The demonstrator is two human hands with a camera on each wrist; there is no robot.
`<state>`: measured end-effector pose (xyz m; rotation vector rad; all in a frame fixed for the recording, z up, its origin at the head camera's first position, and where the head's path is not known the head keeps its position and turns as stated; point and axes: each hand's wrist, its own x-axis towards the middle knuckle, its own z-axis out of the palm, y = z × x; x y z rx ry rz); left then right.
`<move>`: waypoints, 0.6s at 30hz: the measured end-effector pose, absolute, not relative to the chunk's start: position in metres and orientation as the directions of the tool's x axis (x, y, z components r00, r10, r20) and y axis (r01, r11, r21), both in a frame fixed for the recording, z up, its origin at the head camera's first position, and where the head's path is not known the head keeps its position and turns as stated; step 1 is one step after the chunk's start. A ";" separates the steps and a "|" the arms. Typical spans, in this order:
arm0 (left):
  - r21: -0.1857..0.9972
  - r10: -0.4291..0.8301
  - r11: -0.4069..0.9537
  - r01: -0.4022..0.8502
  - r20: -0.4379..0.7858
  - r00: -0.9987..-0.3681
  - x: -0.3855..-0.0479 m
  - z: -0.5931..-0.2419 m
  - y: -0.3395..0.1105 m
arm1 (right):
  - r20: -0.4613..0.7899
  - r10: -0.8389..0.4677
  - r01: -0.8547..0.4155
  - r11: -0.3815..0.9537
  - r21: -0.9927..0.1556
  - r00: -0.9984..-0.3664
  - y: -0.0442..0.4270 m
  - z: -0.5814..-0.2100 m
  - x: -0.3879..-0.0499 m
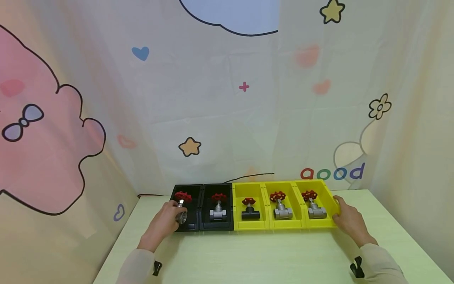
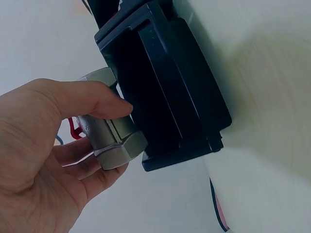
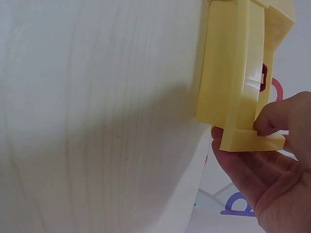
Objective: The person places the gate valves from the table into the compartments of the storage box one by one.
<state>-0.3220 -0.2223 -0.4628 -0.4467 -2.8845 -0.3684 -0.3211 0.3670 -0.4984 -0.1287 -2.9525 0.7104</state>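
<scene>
My left hand (image 1: pixel 164 221) grips a metal valve with a red handwheel (image 1: pixel 182 217) at the leftmost black bin (image 1: pixel 189 228). In the left wrist view, the thumb lies across the valve's silver body (image 2: pixel 112 153), with fingers behind it, just over the bin's opening. At the row's other end, my right hand (image 1: pixel 351 221) pinches the outer wall of the rightmost yellow bin (image 3: pixel 235 97), thumb inside and fingers outside. That bin contains a silver valve with a red handwheel (image 1: pixel 317 213).
Beside the leftmost bin, a second black bin holds a silver valve (image 1: pixel 218 214). Two more yellow bins hold a black-bodied valve (image 1: pixel 250 214) and a silver valve (image 1: pixel 282 213). The row stands on a pale table (image 1: pixel 248 256) before a patterned curtain (image 1: pixel 227 118).
</scene>
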 end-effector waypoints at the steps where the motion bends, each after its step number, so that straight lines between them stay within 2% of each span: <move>1: 0.214 0.265 0.925 0.315 0.229 -0.936 -0.323 -0.463 -0.221 | 0.080 0.106 0.058 0.887 -0.458 -0.991 0.367 -0.499 -0.321; 10: 0.187 0.260 0.932 0.311 0.254 -0.932 -0.337 -0.464 -0.213 | 0.085 0.108 0.057 0.886 -0.460 -0.991 0.367 -0.498 -0.321; 18: 0.195 0.242 0.938 0.285 0.217 -0.946 -0.347 -0.469 -0.209 | 0.075 0.114 0.067 0.883 -0.464 -0.991 0.368 -0.500 -0.322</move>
